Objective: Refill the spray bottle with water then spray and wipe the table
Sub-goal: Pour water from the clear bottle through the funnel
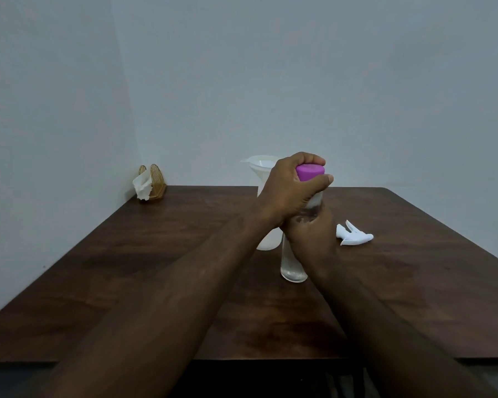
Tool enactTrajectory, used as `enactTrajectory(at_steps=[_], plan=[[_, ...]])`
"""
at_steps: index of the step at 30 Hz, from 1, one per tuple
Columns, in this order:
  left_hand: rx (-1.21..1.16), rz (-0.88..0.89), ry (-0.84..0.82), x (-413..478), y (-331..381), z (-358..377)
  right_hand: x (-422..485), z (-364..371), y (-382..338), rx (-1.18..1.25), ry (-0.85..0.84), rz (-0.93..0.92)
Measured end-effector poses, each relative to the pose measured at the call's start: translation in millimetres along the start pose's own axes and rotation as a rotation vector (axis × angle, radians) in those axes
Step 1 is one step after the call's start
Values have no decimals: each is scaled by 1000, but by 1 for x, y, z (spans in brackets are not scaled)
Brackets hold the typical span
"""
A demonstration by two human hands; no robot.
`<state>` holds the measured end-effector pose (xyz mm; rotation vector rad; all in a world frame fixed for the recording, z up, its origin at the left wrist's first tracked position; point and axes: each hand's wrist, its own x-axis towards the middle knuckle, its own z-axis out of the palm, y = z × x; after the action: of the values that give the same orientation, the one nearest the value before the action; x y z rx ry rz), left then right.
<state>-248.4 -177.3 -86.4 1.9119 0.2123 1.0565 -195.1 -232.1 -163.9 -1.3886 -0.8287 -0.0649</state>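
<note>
Dark wooden boards of a table fill the lower half of the frame, backed by pale grey walls. Just right of centre, a cloudy white spray bottle is seen standing upright on the table, with a white funnel set in its open neck. Directly in front of it, and partly hiding it, a clear water bottle is held upright, its base down at the tabletop. Its purple cap is gripped from above by the left hand, fingers and thumb curled round it. The bottle's body is clasped lower down by the right hand. To the right, a white spray head is laid on its side (detached from its bottle). At the table's far left corner, a gold napkin holder with a white napkin is placed against the wall.
</note>
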Motion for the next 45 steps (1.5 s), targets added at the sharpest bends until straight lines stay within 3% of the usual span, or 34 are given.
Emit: enactTrajectory(at_steps=[6, 9, 14, 20, 22, 25, 27, 29, 33, 40, 42, 45], plan=[[81, -24, 70, -3, 1, 7, 2, 0, 6, -92, 25, 42], [-6, -75, 84, -11, 3, 3, 7, -4, 6, -115, 77, 38], [36, -20, 351, -16, 5, -7, 11, -10, 8, -91, 99, 32], [-109, -216, 12, -3, 20, 3, 12, -10, 10, -127, 89, 47], [-111, -203, 59, -4, 17, 5, 14, -10, 13, -135, 96, 45], [-62, -107, 296, -9, 6, 2, 14, -11, 16, -153, 104, 46], [-10, -54, 370, -10, 3, 0, 14, -10, 18, -158, 109, 43], [-22, -26, 318, -7, 5, 0, 14, -10, 17, -155, 109, 42], [-95, -109, 59, -1, 16, 7, 13, -10, 17, -132, 116, 34], [-96, -31, 448, 3, 4, -1, 12, -6, 19, -169, 146, 37], [-71, -18, 380, 6, 4, -2, 12, -6, 19, -176, 150, 37], [-150, -76, 134, 4, 10, 1, 11, -7, 18, -168, 148, 35]])
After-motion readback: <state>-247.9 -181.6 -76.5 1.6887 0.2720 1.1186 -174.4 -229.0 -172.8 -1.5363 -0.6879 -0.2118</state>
